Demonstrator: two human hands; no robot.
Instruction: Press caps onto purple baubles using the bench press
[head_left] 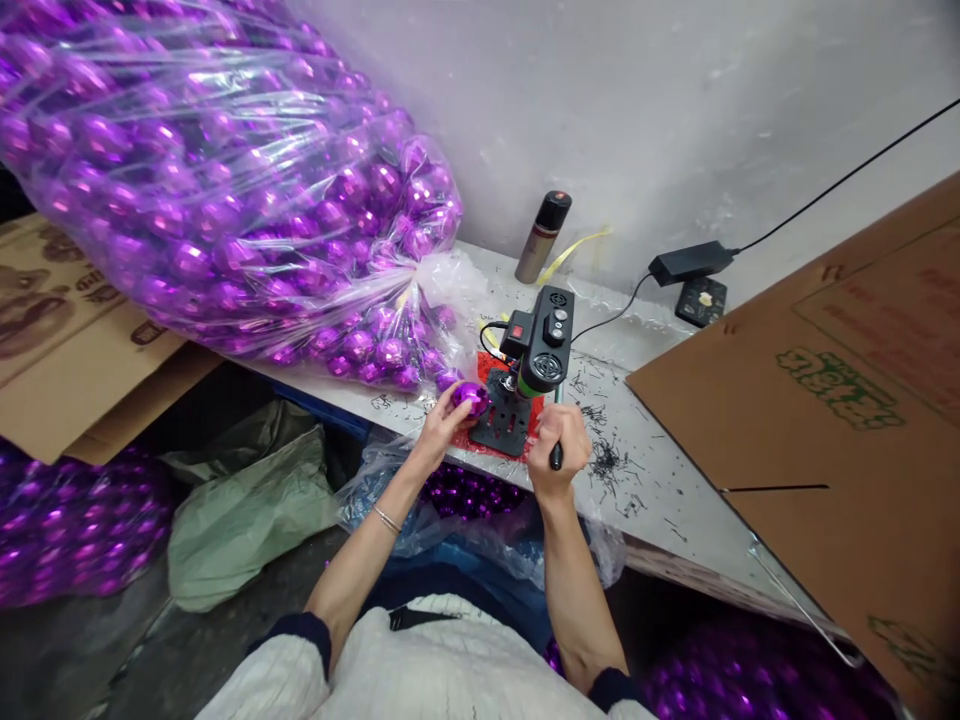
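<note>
A shiny faceted purple ball (pixel 470 400) is held in the fingers of my left hand (pixel 437 432), at the left side of a small black bench drill press (pixel 550 335). My right hand (pixel 559 440) is closed around the press's lever handle (pixel 556 457), whose black end shows below the fist. The press has a red switch, a green ring low on its head and a slotted black base plate (pixel 499 428) over a red sheet (pixel 536 410). What lies under the head is partly hidden.
A huge clear bag of purple balls (pixel 247 200) fills the left. Black slivers (pixel 611 458) litter the white table (pixel 660 500). A spray can (pixel 543 237) and power adapter (pixel 691 262) are by the wall. A cardboard box (pixel 840 430) stands right; purple balls (pixel 472 495) lie below the edge.
</note>
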